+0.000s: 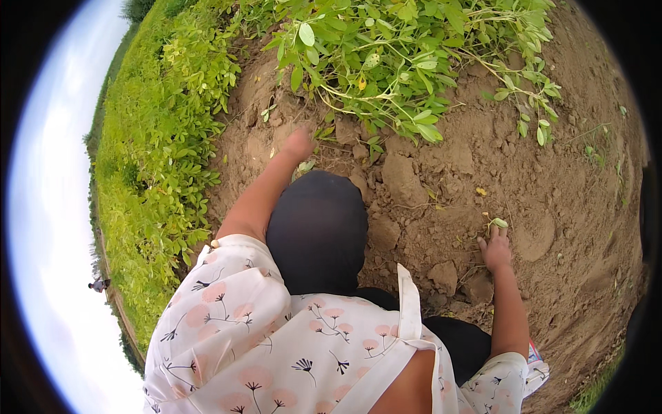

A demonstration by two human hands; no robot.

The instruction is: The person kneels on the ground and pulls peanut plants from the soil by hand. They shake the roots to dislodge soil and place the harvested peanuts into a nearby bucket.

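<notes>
My left hand (300, 143) is low over the brown soil, just beside the base of a leafy green plant (386, 69). Its fingers look curled closed, and whatever they hold, if anything, is hidden. Small green leaves (324, 133) lie right next to it. Farther right and nearer to me, my right hand (496, 251) rests on the soil with its fingers apart. A small leafy sprig (498, 223) lies at its fingertips; I see no grip on it.
Dry clods (403, 179) and loose soil (462, 159) spread between my hands. My dark-clad knee (317, 228) rises close to my left forearm. Dense green crop rows (165, 117) line the left side. A distant person (99, 284) is at the far left.
</notes>
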